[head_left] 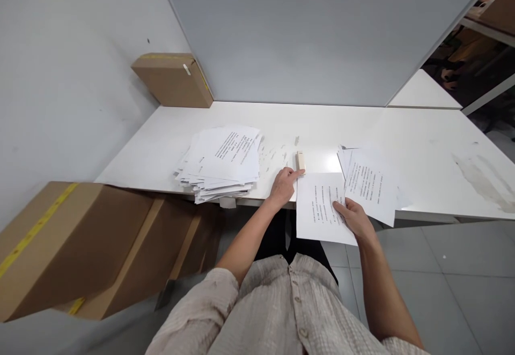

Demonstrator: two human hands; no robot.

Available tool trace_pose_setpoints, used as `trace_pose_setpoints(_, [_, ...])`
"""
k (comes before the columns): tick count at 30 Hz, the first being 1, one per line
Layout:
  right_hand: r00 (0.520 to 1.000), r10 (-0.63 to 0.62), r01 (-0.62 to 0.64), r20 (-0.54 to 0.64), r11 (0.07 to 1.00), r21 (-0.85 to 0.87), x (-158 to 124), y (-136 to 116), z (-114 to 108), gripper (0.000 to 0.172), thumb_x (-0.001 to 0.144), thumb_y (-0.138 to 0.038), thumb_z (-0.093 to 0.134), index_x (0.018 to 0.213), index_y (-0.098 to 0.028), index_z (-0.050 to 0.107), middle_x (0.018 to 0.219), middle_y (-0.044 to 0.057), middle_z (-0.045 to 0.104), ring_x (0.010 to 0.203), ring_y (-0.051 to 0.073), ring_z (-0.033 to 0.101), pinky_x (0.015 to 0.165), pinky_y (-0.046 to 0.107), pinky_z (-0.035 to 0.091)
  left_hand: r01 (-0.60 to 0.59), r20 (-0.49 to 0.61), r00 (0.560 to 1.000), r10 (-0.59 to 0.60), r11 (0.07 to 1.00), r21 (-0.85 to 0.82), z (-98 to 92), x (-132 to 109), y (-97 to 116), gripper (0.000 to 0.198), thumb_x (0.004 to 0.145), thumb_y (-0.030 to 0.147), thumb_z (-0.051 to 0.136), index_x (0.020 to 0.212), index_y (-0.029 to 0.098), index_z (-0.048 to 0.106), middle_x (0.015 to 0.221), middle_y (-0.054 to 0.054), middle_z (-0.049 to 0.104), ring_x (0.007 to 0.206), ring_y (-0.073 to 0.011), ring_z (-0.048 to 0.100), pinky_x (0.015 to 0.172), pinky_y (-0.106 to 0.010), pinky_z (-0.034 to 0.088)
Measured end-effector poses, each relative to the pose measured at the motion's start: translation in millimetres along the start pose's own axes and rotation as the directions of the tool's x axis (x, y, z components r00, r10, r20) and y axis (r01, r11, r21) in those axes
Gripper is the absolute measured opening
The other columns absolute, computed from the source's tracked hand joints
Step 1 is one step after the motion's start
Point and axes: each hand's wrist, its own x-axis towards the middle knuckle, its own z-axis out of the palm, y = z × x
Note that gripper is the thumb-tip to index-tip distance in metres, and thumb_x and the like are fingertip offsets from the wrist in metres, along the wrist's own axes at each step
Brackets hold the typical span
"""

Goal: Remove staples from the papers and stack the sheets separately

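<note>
Reaching over the front edge of the counter (422, 146), the left hand (284, 183) lays its forefinger against a small beige block (300, 161), perhaps a stapler. Its other fingers are loosely curled and grip nothing. The right hand (354, 218) pinches a printed sheet (319, 205), thumb on top; the sheet overhangs the front edge just beside the beige block. A thin pile (372, 183) lies at its right, overlapping it. A thick, untidy heap (221, 162) sits at the front edge further left. Judging by these, the paperwork looks early, with most sheets waiting in the heap.
</note>
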Motion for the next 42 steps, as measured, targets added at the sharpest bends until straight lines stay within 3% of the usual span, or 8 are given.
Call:
trace_pose_setpoints(11, [0.967,-0.123,0.098,-0.225,0.988,-0.119,-20.0,-22.1,-25.2,0.036,0.071,-0.041,0.059,0.097,-0.016,0.06,0.09,0.007,0.068,0.083,0.024,0.063,0.066,0.03,0.051,-0.034,-0.007,0.999,0.034,0.997,0.073,1.8,-2.5,-1.5,0.061,0.077,-0.003,0.03,0.127,0.027,0.045,0.093,-0.005,0.048,0.085,-0.0167,0.043,0.081,-0.03,0.04])
trace_pose_setpoints(19, [0.832,-0.146,-0.091,-0.535,0.916,-0.39,30.3,-30.7,-95.7,0.041,0.067,-0.039,0.056,0.099,-0.013,0.06,0.089,0.013,0.066,0.079,0.028,0.061,0.069,0.039,0.049,-0.041,-0.014,0.999,0.042,0.998,0.05,0.8,-4.3,-1.8,0.058,0.08,0.0,0.027,0.129,0.026,0.042,0.092,-0.006,0.05,0.083,-0.0172,0.043,0.079,-0.031,0.04])
trace_pose_setpoints(22, [0.686,-0.318,-0.211,-0.655,0.774,-0.597,36.1,-29.6,-90.9,0.061,0.07,-0.047,0.053,0.119,-0.01,0.05,0.111,0.023,0.055,0.101,0.038,0.052,0.082,0.052,0.04,-0.047,-0.011,0.999,0.047,0.997,0.053,0.9,-3.7,-2.7,0.057,0.08,0.0,0.026,0.13,0.025,0.041,0.091,-0.006,0.051,0.082,-0.0173,0.043,0.079,-0.031,0.04])
trace_pose_setpoints(24, [0.654,-0.467,-0.162,-0.595,0.682,-0.713,31.0,-27.2,-70.4,0.069,0.074,-0.053,0.047,0.128,-0.01,0.042,0.127,0.027,0.041,0.113,0.043,0.041,0.085,0.058,0.035,-0.052,-0.018,0.998,0.053,0.997,0.062,1.5,-3.1,-2.1,0.056,0.081,0.001,0.027,0.13,0.023,0.04,0.092,-0.006,0.051,0.083,-0.0172,0.044,0.079,-0.03,0.041])
trace_pose_setpoints(27, [0.775,-0.603,0.103,-0.189,0.416,-0.904,20.1,-18.3,-28.7,0.067,0.077,-0.059,0.043,0.13,-0.019,0.041,0.139,0.021,0.029,0.123,0.044,0.027,0.087,0.062,0.03,-0.079,-0.06,0.995,0.083,0.994,0.074,0.4,-6.1,2.6,0.052,0.083,0.003,0.026,0.13,0.019,0.04,0.094,-0.008,0.052,0.087,-0.0175,0.045,0.081,-0.03,0.041])
trace_pose_setpoints(31, [0.732,-0.663,0.311,0.155,0.123,-0.942,18.7,0.6,-4.0,0.051,0.081,-0.054,0.044,0.125,-0.029,0.046,0.14,0.013,0.032,0.129,0.04,0.019,0.093,0.063,0.023,-0.145,-0.105,0.982,0.158,0.982,0.122,-18.9,-21.5,10.7,0.048,0.085,0.008,0.028,0.128,0.022,0.043,0.098,-0.008,0.054,0.093,-0.0185,0.047,0.083,-0.033,0.04])
trace_pose_setpoints(37, [0.745,-0.637,0.326,0.197,0.09,-0.941,30.3,12.3,-44.6,0.036,0.087,-0.042,0.037,0.116,-0.029,0.054,0.131,0.009,0.046,0.126,0.033,0.031,0.093,0.057,0.03,0.212,-0.387,0.916,-0.101,0.943,0.257,-94.8,-35.8,-17.0,0.035,0.085,0.027,0.042,0.118,0.02,0.052,0.109,-0.011,0.053,0.106,-0.0246,0.044,0.092,-0.04,0.036])
trace_pose_setpoints(42, [0.685,-0.717,0.385,0.128,0.208,-0.899,21.7,2.5,-39.3,0.041,0.086,-0.04,0.04,0.123,-0.025,0.049,0.13,0.012,0.046,0.125,0.033,0.034,0.094,0.053,0.034,0.398,-0.325,0.899,-0.293,0.857,0.328,-134.1,-37.2,-53.4,0.048,0.078,0.043,0.053,0.119,0.017,0.051,0.12,-0.015,0.047,0.113,-0.0318,0.039,0.093,-0.047,0.036])
